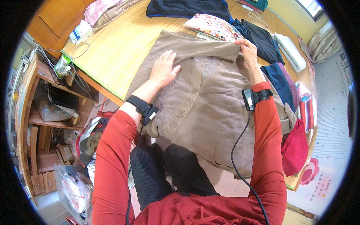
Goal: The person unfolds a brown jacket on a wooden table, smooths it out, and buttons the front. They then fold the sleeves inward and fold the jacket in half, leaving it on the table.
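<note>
A brown buttoned garment (213, 112) lies spread over the near part of the wooden table and hangs past its front edge. Its button band runs down the middle, and one long flap of cloth is laid across the top. My left hand (165, 69) rests flat on the cloth at the upper left, fingers spread. At the upper right, my right hand (248, 52) pinches the end of the folded flap between thumb and fingers. A folded floral cloth (212, 26) lies just beyond the flap.
On the wooden table (112, 50), a dark folded garment (188, 9) lies at the far side. Black trousers (261, 40), a white knitted roll (289, 53), blue cloth (279, 84) and red cloth (295, 149) lie rightward. Shelves (53, 123) with cables stand left.
</note>
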Action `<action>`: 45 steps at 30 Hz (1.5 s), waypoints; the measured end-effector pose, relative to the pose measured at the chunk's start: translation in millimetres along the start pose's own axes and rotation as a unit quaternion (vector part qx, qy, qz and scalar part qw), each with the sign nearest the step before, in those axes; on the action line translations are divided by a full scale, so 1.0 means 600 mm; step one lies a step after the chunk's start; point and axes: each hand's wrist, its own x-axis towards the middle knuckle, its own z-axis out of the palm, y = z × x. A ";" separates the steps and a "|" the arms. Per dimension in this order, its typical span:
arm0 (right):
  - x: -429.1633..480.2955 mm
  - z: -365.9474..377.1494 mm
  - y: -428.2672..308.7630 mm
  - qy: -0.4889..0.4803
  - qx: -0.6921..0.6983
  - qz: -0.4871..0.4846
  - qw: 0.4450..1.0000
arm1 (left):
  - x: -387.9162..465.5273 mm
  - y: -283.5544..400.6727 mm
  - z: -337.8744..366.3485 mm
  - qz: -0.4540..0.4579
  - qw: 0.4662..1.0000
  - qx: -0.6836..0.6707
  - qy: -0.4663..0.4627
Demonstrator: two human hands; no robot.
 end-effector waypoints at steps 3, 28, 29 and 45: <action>0.004 0.004 0.019 -0.026 0.109 0.090 0.990 | -0.011 -0.023 0.017 -0.002 0.994 0.081 -0.071; 0.001 0.019 0.108 0.128 -0.129 0.093 0.979 | 0.132 -0.094 0.056 -0.051 0.986 0.123 -0.101; 0.001 0.022 0.102 0.091 -0.074 0.046 0.992 | 0.136 -0.092 0.051 -0.060 0.983 0.117 -0.130; -0.169 0.301 -0.217 -0.234 -0.044 -0.224 0.945 | -0.061 -0.119 -0.147 -0.189 0.613 -0.753 -0.147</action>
